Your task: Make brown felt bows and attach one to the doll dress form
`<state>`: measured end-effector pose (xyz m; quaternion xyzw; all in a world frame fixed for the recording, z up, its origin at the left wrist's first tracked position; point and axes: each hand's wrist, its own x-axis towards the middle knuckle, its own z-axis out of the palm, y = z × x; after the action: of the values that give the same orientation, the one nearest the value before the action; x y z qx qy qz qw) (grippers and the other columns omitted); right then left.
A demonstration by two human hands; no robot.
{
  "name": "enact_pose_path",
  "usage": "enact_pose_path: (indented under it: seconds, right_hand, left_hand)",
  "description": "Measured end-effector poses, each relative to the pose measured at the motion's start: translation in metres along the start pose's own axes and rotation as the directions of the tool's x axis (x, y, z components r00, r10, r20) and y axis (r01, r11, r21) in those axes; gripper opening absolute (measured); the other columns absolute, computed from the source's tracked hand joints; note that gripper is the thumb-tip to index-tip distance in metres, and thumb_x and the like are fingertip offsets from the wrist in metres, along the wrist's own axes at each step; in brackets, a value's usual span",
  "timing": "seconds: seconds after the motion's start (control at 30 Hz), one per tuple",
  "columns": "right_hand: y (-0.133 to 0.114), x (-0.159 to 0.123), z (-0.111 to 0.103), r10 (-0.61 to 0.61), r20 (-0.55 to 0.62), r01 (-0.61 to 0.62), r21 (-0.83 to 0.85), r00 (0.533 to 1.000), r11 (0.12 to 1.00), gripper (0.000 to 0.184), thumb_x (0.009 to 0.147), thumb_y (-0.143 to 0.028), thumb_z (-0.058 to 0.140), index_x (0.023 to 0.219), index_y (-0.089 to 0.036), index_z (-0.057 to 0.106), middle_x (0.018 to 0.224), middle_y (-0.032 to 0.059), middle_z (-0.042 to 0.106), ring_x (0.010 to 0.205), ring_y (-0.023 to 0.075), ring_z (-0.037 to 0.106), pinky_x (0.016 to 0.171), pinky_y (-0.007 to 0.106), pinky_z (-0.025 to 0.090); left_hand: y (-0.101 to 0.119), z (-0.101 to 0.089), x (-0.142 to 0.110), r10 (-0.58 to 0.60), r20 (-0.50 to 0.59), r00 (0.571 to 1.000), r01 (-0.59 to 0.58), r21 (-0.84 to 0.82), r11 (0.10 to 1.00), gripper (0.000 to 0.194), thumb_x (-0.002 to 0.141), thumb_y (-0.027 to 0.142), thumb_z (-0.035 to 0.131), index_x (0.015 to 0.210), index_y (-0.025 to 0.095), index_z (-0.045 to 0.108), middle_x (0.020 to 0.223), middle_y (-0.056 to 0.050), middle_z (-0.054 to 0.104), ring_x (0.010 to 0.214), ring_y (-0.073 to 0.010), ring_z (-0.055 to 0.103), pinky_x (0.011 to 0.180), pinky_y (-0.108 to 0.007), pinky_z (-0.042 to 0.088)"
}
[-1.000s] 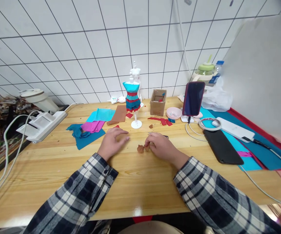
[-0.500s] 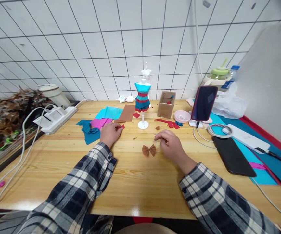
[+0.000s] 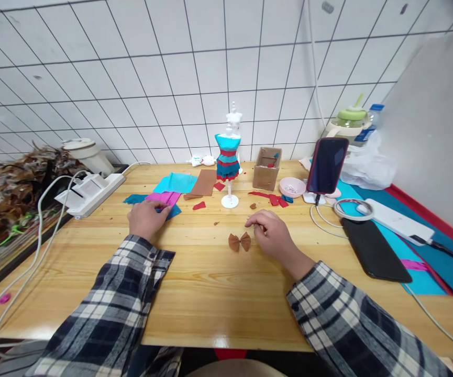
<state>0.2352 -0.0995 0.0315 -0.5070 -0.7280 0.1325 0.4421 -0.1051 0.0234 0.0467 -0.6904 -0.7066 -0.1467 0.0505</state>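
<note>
Bow (image 3: 240,241), brown, gathered at its middle, both wings fanned; lies on the wooden tabletop (image 3: 210,293) near the centre of the frame, slightly low.

Right hand (image 3: 271,234): just right of the bow, fingers curled in and drawn together; cannot tell whether anything is pinched in them. Plaid sleeve.

Left hand (image 3: 147,217): left of centre, over teal cloth (image 3: 134,199), fingers bent, thumb apart from them; cannot tell whether they grip the cloth. Plaid sleeve, matching.

Magenta cloth (image 3: 168,198): one piece, just beyond the left hand, partly over the teal.

Cyan cloth (image 3: 176,183): one piece, behind the magenta.

Brown sheet (image 3: 204,182): one, right of the cyan.

Red scrap (image 3: 199,206): one, between the left hand and the dress form.

Dress form (image 3: 228,157): upright on a round white base, upper centre; clothed in cyan, red and teal bands. A white form (image 3: 234,117) stands behind.

Cardboard box (image 3: 263,179): open-topped, scraps inside, right of the forms.

Bowl (image 3: 293,195): pink, small shiny pieces inside, beside the box.

Phone (image 3: 327,166): propped upright, right of the bowl.

Power strip (image 3: 90,198): white, left side of the frame.
</note>
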Motion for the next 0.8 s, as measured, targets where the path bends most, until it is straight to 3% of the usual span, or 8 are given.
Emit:
enact_pose_path:
  seconds: [0.17,0.27,0.37,0.43,0.5,0.6,0.67,0.8]
  right_hand:
    - [0.002,0.001,-0.003,0.000,-0.009,0.000,-0.041,1.000,0.999,0.028,0.074,-0.003,0.044,0.081,-0.021,0.064,0.086,0.0040,0.066,0.088,0.0205,0.058,0.081,0.034,0.044]
    - [0.007,0.006,-0.014,0.052,-0.128,-0.067,-0.121,0.990,0.990,0.022,0.078,-0.010,0.048,0.088,-0.021,0.064,0.089,0.0052,0.065,0.087,0.0209,0.058,0.077,0.033,0.045]
    - [0.013,0.011,-0.035,0.111,-0.250,-0.171,-0.232,0.962,0.958,0.020,0.084,-0.020,0.048,0.097,-0.020,0.063,0.089,0.0062,0.064,0.082,0.0208,0.057,0.074,0.032,0.045]
    - [0.019,0.013,-0.056,0.110,-0.247,-0.204,-0.399,0.963,0.894,0.021,0.084,-0.026,0.049,0.097,-0.019,0.064,0.090,0.0084,0.063,0.084,0.0230,0.056,0.077,0.036,0.044]
    - [0.028,0.010,-0.080,0.167,-0.274,-0.303,-0.598,0.947,0.742,0.025,0.083,-0.030,0.051,0.097,-0.017,0.067,0.095,0.0135,0.061,0.092,0.0286,0.054,0.080,0.042,0.041]
    - [0.048,-0.001,-0.112,0.351,-0.459,-0.578,-0.655,0.816,0.486,0.034,0.080,-0.032,0.053,0.105,-0.015,0.066,0.100,0.0200,0.059,0.097,0.0348,0.052,0.078,0.048,0.040]
    - [0.065,-0.012,-0.124,0.469,-0.517,-0.689,-0.633,0.716,0.354,0.040,0.080,-0.033,0.051,0.114,-0.014,0.064,0.109,0.0241,0.057,0.103,0.0384,0.050,0.077,0.052,0.038]
    - [0.100,-0.029,-0.134,0.591,-0.515,-0.746,-0.620,0.622,0.245,0.035,0.079,-0.030,0.051,0.108,-0.019,0.068,0.117,0.0232,0.055,0.108,0.0407,0.048,0.077,0.055,0.034]
  left_hand:
    - [0.012,0.010,-0.001,0.085,-0.007,0.996,-0.085,-0.025,0.996,0.033,0.080,0.049,0.054,0.089,0.025,0.074,0.098,-0.011,0.071,0.098,-0.0356,0.057,0.076,-0.045,0.043]
    - [0.015,0.013,-0.001,0.147,0.007,0.989,-0.146,-0.085,0.986,0.032,0.081,0.046,0.053,0.088,0.023,0.073,0.094,-0.010,0.070,0.093,-0.0318,0.060,0.078,-0.043,0.045]
    - [0.028,0.018,-0.007,0.283,-0.025,0.959,-0.281,-0.227,0.932,0.038,0.084,0.045,0.051,0.107,0.020,0.068,0.102,-0.010,0.068,0.095,-0.0275,0.061,0.086,-0.039,0.046]
    - [0.042,0.022,-0.013,0.408,-0.038,0.912,-0.399,-0.309,0.863,0.043,0.086,0.044,0.050,0.118,0.019,0.062,0.116,-0.011,0.064,0.108,-0.0263,0.057,0.095,-0.038,0.043]
    - [0.054,0.025,-0.018,0.513,-0.023,0.858,-0.490,-0.334,0.805,0.043,0.086,0.042,0.051,0.122,0.020,0.059,0.122,-0.010,0.061,0.114,-0.0258,0.054,0.099,-0.038,0.042]
    - [0.062,0.027,-0.021,0.490,-0.030,0.871,-0.471,-0.335,0.816,0.038,0.086,0.041,0.052,0.118,0.021,0.062,0.118,-0.010,0.063,0.112,-0.0269,0.055,0.098,-0.041,0.042]
    - [0.059,0.026,-0.019,0.441,-0.039,0.897,-0.426,-0.347,0.835,0.035,0.087,0.041,0.051,0.111,0.020,0.065,0.112,-0.010,0.065,0.108,-0.0267,0.057,0.097,-0.041,0.043]
    - [0.052,0.022,-0.016,0.420,-0.070,0.905,-0.409,-0.412,0.814,0.031,0.087,0.040,0.051,0.102,0.019,0.069,0.111,-0.010,0.063,0.108,-0.0249,0.057,0.098,-0.040,0.044]
